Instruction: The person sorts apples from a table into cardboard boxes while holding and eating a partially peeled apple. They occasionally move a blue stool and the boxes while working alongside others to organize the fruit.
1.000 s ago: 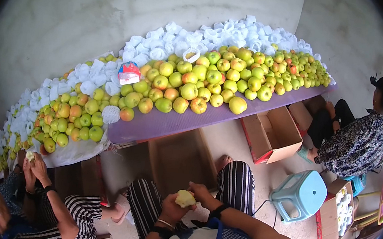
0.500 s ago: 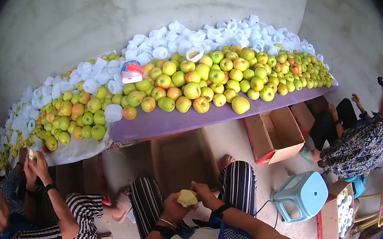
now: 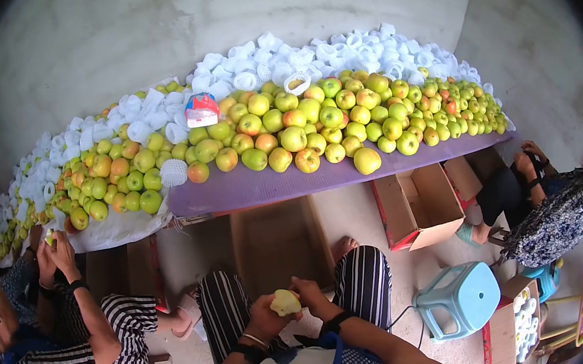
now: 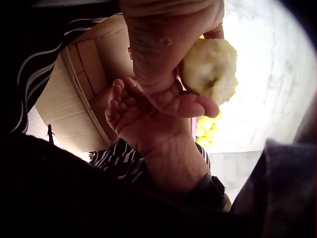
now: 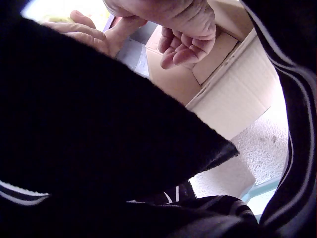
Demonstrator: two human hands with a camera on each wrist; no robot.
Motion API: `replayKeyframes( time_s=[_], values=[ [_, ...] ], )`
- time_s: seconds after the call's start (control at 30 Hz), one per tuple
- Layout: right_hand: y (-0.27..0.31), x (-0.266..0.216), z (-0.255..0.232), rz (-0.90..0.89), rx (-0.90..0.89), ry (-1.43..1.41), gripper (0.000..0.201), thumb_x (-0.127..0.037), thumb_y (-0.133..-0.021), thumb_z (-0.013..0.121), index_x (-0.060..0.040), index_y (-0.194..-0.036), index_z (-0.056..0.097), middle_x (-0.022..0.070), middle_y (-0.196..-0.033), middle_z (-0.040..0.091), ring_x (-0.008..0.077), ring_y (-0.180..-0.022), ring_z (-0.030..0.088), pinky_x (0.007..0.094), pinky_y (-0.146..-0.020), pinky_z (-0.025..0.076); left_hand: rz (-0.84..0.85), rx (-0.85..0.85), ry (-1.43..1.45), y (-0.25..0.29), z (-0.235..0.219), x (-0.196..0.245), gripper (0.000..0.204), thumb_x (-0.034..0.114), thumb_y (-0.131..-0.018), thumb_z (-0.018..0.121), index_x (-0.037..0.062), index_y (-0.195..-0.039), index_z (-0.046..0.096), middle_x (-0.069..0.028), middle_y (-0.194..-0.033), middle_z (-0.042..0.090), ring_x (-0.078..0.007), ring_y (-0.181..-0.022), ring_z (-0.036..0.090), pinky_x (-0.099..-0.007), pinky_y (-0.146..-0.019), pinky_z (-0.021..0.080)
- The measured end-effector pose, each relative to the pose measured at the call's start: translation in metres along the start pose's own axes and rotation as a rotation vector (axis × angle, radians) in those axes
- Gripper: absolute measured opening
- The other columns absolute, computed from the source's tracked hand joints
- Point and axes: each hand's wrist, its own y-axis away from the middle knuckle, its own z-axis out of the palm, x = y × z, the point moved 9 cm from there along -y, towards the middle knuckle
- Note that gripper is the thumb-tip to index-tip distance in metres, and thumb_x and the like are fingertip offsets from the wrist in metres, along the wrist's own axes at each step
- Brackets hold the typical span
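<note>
My left hand [image 3: 264, 318] grips a bitten apple [image 3: 286, 302] over my lap. In the left wrist view the pale, uneven flesh of the apple [image 4: 212, 72] faces the camera, with thumb and fingers curled around its side. Close beside it is my right hand [image 3: 306, 293], a black band at its wrist. Both wrist views show the fingers of the right hand [image 5: 185, 47] loosely curled with nothing in them. In the left wrist view this hand [image 4: 151, 126] lies just below the left one.
Piled green-yellow apples [image 3: 293, 138] and white foam nets [image 3: 262, 56] cover the purple-topped table [image 3: 247, 190]. Cardboard boxes [image 3: 437, 231] stand below it. To my right are a blue stool [image 3: 462, 295] and a box of netted fruit [image 3: 500, 342]. People [image 3: 91, 332] sit on both sides.
My hands and the apple stay nearly where they were. The person on the right has raised both hands and brought them together in front of the body.
</note>
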Motion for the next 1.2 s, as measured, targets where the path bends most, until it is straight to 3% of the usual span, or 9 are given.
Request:
replayKeyframes(
  time_s=[0.03, 0.13, 0.3, 0.43, 0.53, 0.6, 0.73, 0.97, 1.2],
  values=[
    [-0.001, -0.005, 0.001, -0.063, -0.010, 0.088, 0.032, -0.028, -0.089, 0.045, 0.0024, -0.093, 0.057, 0.0179, -0.087, 0.061, 0.0274, -0.072, 0.062, 0.0354, -0.060, 0.053, -0.005, -0.007, 0.003, 0.000, 0.000, 0.000, 0.053, 0.031, -0.073, 0.050, -0.0087, -0.108, 0.051, -0.0193, -0.108, 0.055, -0.0368, -0.094, 0.054, -0.0504, -0.079, 0.044],
    [-0.002, 0.007, 0.003, 0.063, -0.020, -0.115, 0.033, -0.028, -0.089, 0.045, 0.0027, -0.091, 0.057, 0.0182, -0.088, 0.061, 0.0278, -0.072, 0.062, 0.0354, -0.060, 0.053, 0.030, 0.047, -0.054, 0.001, -0.005, 0.002, 0.053, 0.031, -0.073, 0.050, -0.0088, -0.107, 0.052, -0.0193, -0.107, 0.055, -0.0373, -0.093, 0.054, -0.0497, -0.078, 0.044],
    [-0.003, -0.001, 0.002, -0.136, -0.018, 0.132, 0.029, -0.024, -0.089, 0.046, 0.0023, -0.097, 0.055, 0.0157, -0.088, 0.061, 0.0266, -0.072, 0.063, 0.0350, -0.059, 0.052, 0.017, 0.029, -0.045, 0.002, 0.003, 0.001, 0.054, 0.032, -0.072, 0.051, -0.0090, -0.108, 0.052, -0.0194, -0.106, 0.056, -0.0377, -0.092, 0.055, -0.0504, -0.079, 0.044],
    [0.009, -0.007, 0.000, -0.020, 0.030, -0.112, 0.046, -0.038, -0.090, 0.040, 0.0015, -0.081, 0.062, 0.0111, -0.075, 0.061, 0.0205, -0.064, 0.060, 0.0310, -0.057, 0.049, 0.039, 0.062, -0.069, 0.002, -0.002, 0.003, 0.054, 0.032, -0.073, 0.050, -0.0090, -0.108, 0.051, -0.0196, -0.105, 0.056, -0.0380, -0.091, 0.055, -0.0502, -0.078, 0.044],
    [0.011, -0.015, 0.001, -0.081, 0.026, -0.047, 0.046, -0.038, -0.089, 0.041, 0.0014, -0.081, 0.062, 0.0107, -0.075, 0.061, 0.0203, -0.064, 0.060, 0.0312, -0.056, 0.049, 0.029, 0.062, -0.038, 0.002, 0.003, 0.002, 0.053, 0.032, -0.073, 0.050, -0.0090, -0.108, 0.051, -0.0200, -0.105, 0.056, -0.0385, -0.090, 0.055, -0.0495, -0.078, 0.045],
    [0.003, -0.011, 0.004, -0.140, -0.026, 0.070, 0.030, -0.025, -0.089, 0.045, 0.0024, -0.093, 0.056, 0.0138, -0.082, 0.060, 0.0238, -0.070, 0.061, 0.0317, -0.057, 0.052, 0.025, 0.033, -0.044, 0.002, 0.003, 0.003, 0.053, 0.032, -0.073, 0.050, -0.0090, -0.108, 0.051, -0.0199, -0.105, 0.056, -0.0384, -0.090, 0.056, -0.0495, -0.079, 0.045],
    [0.000, -0.001, 0.002, -0.023, -0.029, -0.018, 0.021, -0.012, -0.084, 0.053, 0.0029, -0.098, 0.053, 0.0166, -0.085, 0.061, 0.0269, -0.074, 0.063, 0.0330, -0.058, 0.053, 0.014, -0.005, -0.058, 0.001, 0.000, 0.002, 0.053, 0.032, -0.074, 0.050, -0.0086, -0.109, 0.051, -0.0191, -0.106, 0.056, -0.0377, -0.090, 0.056, -0.0498, -0.078, 0.045],
    [-0.005, -0.005, 0.003, -0.203, -0.037, 0.170, 0.021, -0.011, -0.083, 0.055, 0.0029, -0.098, 0.053, 0.0168, -0.085, 0.061, 0.0271, -0.073, 0.063, 0.0340, -0.057, 0.053, 0.011, -0.023, -0.027, 0.000, 0.006, 0.002, 0.053, 0.031, -0.073, 0.050, -0.0082, -0.109, 0.051, -0.0185, -0.106, 0.055, -0.0369, -0.090, 0.056, -0.0499, -0.078, 0.045],
    [0.007, -0.009, 0.004, -0.011, -0.023, -0.080, 0.031, -0.024, -0.091, 0.044, 0.0046, -0.098, 0.056, 0.0158, -0.087, 0.061, 0.0233, -0.072, 0.062, 0.0316, -0.057, 0.052, 0.017, 0.005, -0.038, 0.002, 0.003, 0.002, 0.054, 0.032, -0.072, 0.051, -0.0085, -0.108, 0.051, -0.0191, -0.103, 0.057, -0.0369, -0.091, 0.055, -0.0499, -0.079, 0.044]
  ],
)
